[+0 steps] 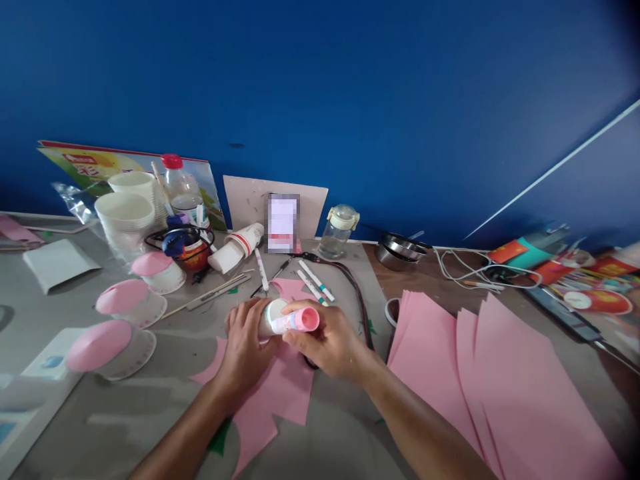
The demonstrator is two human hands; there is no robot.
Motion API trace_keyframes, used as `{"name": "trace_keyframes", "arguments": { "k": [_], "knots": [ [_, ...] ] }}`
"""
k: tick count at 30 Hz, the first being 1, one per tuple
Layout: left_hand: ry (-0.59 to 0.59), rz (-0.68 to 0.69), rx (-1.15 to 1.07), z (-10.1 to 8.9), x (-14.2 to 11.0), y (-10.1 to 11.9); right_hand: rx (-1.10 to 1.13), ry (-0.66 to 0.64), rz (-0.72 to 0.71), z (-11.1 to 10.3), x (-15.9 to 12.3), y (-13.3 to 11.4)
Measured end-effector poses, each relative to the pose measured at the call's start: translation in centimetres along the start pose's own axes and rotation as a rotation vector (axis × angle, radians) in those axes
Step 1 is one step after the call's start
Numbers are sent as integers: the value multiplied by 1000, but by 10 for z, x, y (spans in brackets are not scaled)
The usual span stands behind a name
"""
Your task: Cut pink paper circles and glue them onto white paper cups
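My left hand [247,333] is wrapped round a white paper cup [273,312], whose pale round end shows between my hands. In my right hand [333,340] is a glue stick [295,321] with a pink end turned toward me. It lies against the cup, partly over it; whether its tip touches is hidden. Beneath both hands spreads a cut-up sheet of pink paper [285,393] with curved edges. To the left stand several cups with pink cone tops, the nearest a pink-topped cup [113,347].
Stacked white cups [125,213] and a red-capped bottle [180,187] stand at back left. Marker pens [316,283] lie beyond my hands, near a phone [283,223] and a glass jar [340,233]. Pink sheets [525,373] fill the right side, with white cable [465,267] behind.
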State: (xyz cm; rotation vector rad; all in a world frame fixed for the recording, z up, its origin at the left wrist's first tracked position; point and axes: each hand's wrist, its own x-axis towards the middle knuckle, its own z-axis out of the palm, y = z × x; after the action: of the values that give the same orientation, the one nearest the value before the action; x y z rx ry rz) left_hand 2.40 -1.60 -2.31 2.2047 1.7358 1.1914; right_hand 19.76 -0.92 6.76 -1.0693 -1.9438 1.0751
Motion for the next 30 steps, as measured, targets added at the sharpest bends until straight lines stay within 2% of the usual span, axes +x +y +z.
{"name": "trace_keyframes", "arguments": {
  "k": [5,10,16,22,26,30],
  "knots": [
    [0,2,2,0,0,0,-67,-19,-43,-1,0,-4],
    [-13,72,49,0,-3,2,-91,48,-90,1,2,1],
    [12,168,89,-1,-3,6,0,198,20,-5,11,12],
    [13,73,64,-4,-2,0,169,181,125,-14,19,25],
    [58,-30,74,-5,1,-5,185,154,158,-10,17,27],
    [101,-98,90,-6,3,-6,236,102,143,-3,12,18]
  ]
}}
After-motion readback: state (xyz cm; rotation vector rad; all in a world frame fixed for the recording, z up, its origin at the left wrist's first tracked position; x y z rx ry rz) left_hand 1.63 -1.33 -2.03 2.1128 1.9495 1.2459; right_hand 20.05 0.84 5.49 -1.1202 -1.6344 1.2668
